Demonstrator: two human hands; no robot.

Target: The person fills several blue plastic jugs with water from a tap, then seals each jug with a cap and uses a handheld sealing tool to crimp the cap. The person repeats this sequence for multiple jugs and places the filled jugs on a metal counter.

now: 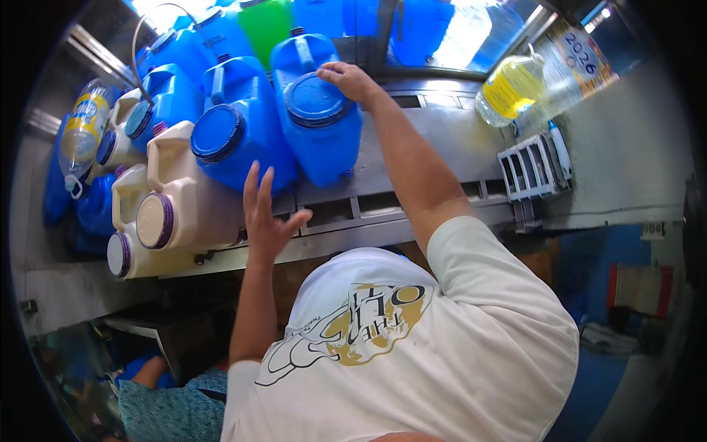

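My right hand (pixel 349 82) rests on the far edge of the round blue screw lid of a blue plastic jerrycan (pixel 326 149), which stands upright on the metal counter. Its fingers are bent over the lid's rim; whether they grip it cannot be told. My left hand (pixel 270 215) is raised with its fingers apart, holding nothing, in front of a second blue jerrycan (pixel 259 149). Beside that one, to the left, stands a cream plastic jerrycan (pixel 193 199) with a purple-rimmed lid. A smaller cream jerrycan (pixel 160 257) is at its left.
More blue jerrycans (pixel 177 88) and a green container (pixel 265 27) crowd the back left. A clear bottle with a yellow label (pixel 511 88) stands at the right, near a grey slatted rack (pixel 530 168). Another person's patterned sleeve (pixel 171 406) shows at the lower left.
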